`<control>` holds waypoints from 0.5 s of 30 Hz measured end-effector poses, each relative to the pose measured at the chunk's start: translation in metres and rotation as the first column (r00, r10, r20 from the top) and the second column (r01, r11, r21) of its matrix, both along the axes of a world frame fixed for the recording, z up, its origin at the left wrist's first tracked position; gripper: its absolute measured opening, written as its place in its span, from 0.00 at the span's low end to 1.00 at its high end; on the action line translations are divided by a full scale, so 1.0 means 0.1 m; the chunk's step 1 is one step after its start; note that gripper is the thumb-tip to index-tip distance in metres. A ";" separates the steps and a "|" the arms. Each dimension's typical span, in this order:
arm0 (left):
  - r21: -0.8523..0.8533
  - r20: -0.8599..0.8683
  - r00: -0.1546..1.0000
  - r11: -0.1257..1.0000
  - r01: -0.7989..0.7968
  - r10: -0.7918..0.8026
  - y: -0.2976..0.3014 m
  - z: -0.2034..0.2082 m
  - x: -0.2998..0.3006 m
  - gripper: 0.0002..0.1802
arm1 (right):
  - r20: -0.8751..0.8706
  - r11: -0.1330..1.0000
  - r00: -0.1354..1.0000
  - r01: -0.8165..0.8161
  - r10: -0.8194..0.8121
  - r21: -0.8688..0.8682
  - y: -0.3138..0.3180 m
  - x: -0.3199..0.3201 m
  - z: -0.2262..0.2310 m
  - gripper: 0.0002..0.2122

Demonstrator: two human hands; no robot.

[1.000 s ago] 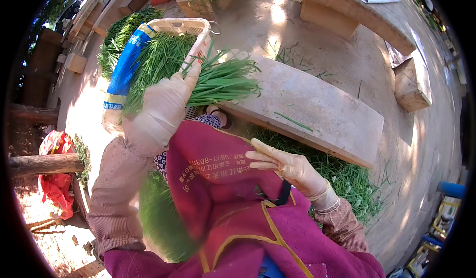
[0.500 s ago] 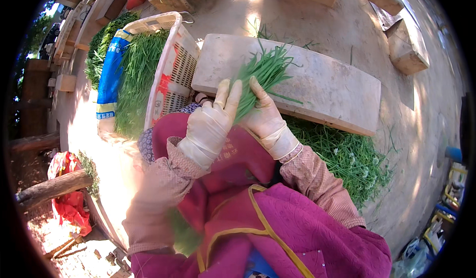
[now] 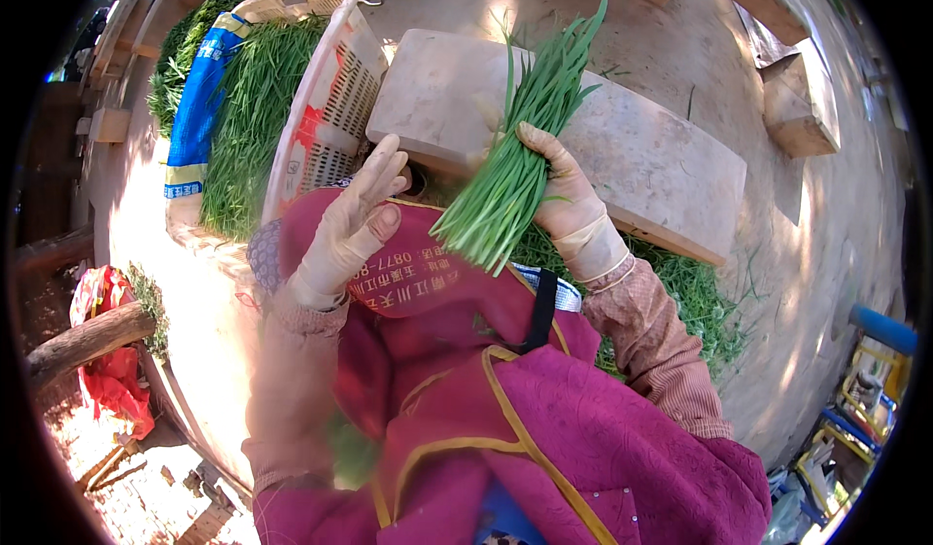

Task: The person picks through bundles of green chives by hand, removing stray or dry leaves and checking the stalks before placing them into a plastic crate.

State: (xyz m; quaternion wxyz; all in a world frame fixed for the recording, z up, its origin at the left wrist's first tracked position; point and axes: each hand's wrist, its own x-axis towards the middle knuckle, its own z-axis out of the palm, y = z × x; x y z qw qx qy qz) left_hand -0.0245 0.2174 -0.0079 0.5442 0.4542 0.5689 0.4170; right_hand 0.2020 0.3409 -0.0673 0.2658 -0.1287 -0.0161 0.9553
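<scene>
A bunch of long, flat green garlic chives (image 3: 515,180) is held up over my lap, its pale cut ends toward me and its leaf tips pointing away. My right hand (image 3: 571,205), in a cream rubber glove, is wrapped around the bunch at its middle. To the left of the cut ends, my left hand (image 3: 358,219), gloved likewise, is raised with its fingers extended and holds nothing. Beyond both hands lies a low pale bench slab (image 3: 661,161), partly hidden by the bunch.
At left stands a white plastic basket (image 3: 316,107) full of green chives, with a blue sack edge (image 3: 201,117) over its far side. A heap of loose greens (image 3: 695,307) lies on the floor below the slab. A log (image 3: 92,336) juts in at lower left.
My left hand has come off the bunch and moved left. My right hand has shifted right, bringing the chives more upright and into fuller view.
</scene>
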 end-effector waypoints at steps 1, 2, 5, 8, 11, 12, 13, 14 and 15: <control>-0.022 0.110 0.994 0.999 0.027 -0.024 0.02 -0.03 0.05 0.60 | 0.025 0.999 0.999 -0.034 0.034 -0.004 -0.04 -0.04 0.08 0.25; -0.004 0.232 0.970 0.998 0.070 -0.067 0.02 -0.10 0.15 0.62 | 0.057 0.998 0.997 -0.058 0.058 -0.008 -0.09 -0.06 0.14 0.25; 0.113 0.433 0.883 0.983 0.146 -0.181 0.01 -0.31 0.43 0.72 | 0.233 0.992 0.964 -0.124 0.129 -0.037 -0.20 -0.09 0.22 0.22; -0.029 0.515 0.857 1.000 0.003 0.012 -0.15 -0.40 0.69 0.66 | 0.297 0.996 0.951 -0.092 0.084 0.012 -0.29 -0.18 0.26 0.17; -0.255 0.588 0.783 0.965 -0.059 0.204 -0.26 -0.46 0.82 0.51 | 0.345 0.992 0.931 -0.118 0.123 -0.034 -0.37 -0.27 0.18 0.13; -0.363 0.596 0.756 0.931 -0.048 0.271 -0.29 -0.43 0.85 0.44 | 0.246 0.986 0.955 -0.158 0.167 -0.056 -0.38 -0.25 0.05 0.16; -0.465 0.595 0.729 0.885 -0.030 0.338 -0.32 -0.39 0.88 0.37 | 0.275 0.979 0.940 -0.200 0.201 -0.034 -0.38 -0.24 0.00 0.17; -0.480 0.618 0.700 0.877 -0.024 0.357 -0.32 -0.35 0.89 0.27 | 0.302 0.970 0.924 -0.243 0.235 -0.010 -0.37 -0.23 -0.04 0.19; -0.504 0.610 0.702 0.864 -0.014 0.368 -0.35 -0.38 0.87 0.28 | 0.329 0.958 0.906 -0.286 0.266 0.014 -0.37 -0.24 -0.05 0.20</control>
